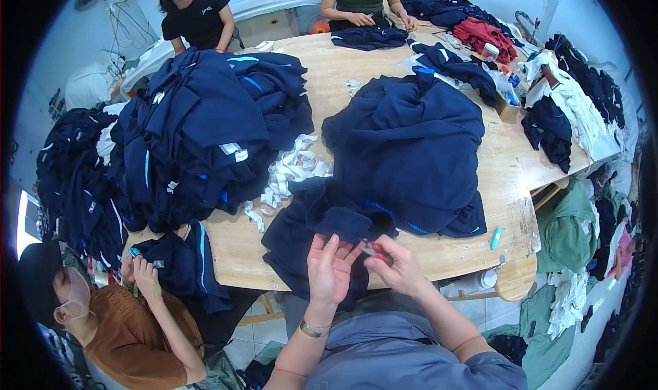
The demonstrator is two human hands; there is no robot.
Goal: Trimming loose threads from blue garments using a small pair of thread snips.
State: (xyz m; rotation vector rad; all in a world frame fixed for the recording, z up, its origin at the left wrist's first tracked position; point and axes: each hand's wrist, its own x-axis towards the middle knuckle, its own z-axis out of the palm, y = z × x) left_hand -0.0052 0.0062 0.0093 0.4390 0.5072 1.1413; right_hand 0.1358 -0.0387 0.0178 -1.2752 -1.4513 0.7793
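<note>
Worktop (506, 153): my left hand (330, 272) touches a navy garment (343, 221), grip unclear; likely soft, best edge-held; right hand (399, 269) holds red snips (374, 250).

Garment workshop: navy clothing heaps (199, 116)

The garment (343, 221) is matt cloth, the table (504, 143) smooth wood.

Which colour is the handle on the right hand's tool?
The handle is red; the head view shows it best.
</note>
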